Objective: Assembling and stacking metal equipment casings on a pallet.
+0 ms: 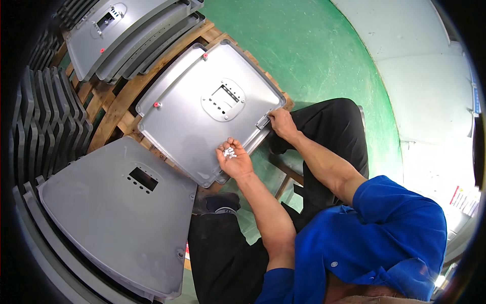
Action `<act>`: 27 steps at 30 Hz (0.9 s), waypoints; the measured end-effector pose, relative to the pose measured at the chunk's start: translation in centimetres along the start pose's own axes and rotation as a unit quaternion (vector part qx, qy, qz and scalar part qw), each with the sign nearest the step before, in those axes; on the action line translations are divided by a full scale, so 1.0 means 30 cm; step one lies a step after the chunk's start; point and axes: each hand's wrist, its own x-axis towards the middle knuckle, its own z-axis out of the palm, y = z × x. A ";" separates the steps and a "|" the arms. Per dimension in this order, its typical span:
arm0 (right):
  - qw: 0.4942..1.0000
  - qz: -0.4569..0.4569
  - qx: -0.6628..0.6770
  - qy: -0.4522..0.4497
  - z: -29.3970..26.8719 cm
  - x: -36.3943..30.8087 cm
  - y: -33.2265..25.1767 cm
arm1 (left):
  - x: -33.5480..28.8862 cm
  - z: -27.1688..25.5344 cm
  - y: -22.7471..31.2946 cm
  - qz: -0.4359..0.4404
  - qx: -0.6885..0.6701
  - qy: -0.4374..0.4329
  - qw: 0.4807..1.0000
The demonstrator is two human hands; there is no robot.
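Palm up and cupped, my left hand (237, 162) carries several small white pegs (230, 152) over the near edge of a silver-grey metal panel (187, 111). My right hand (283, 123) is at the panel's right corner, its fingertips pinched together beside a small slotted bracket (262, 121). What lies between those fingertips is hidden. The panel rests flat, with a raised rim and an oval plate (223, 100) around a rectangular cutout. Two red-ended fittings, one a red cap (156, 104), stand along its far left side.
Under the panel is a wooden pallet (114, 119). A darker grey panel (116, 213) lies on a stack at the lower left. More panels (104, 35) are stacked at the upper left, and others stand in a row (43, 121) at far left. The floor (304, 55) is green.
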 end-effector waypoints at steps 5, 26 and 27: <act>0.998 0.001 -0.053 -0.040 0.005 0.018 -0.010 | 0.009 -0.018 0.003 -0.025 -0.005 -0.011 1.000; 0.982 -0.129 0.132 -0.040 -0.216 -0.059 -0.394 | -0.016 0.071 0.003 -0.041 0.077 -0.043 0.995; 0.976 -0.159 0.129 -0.073 -0.236 -0.071 -0.439 | -0.019 0.082 -0.001 -0.040 0.086 -0.038 0.995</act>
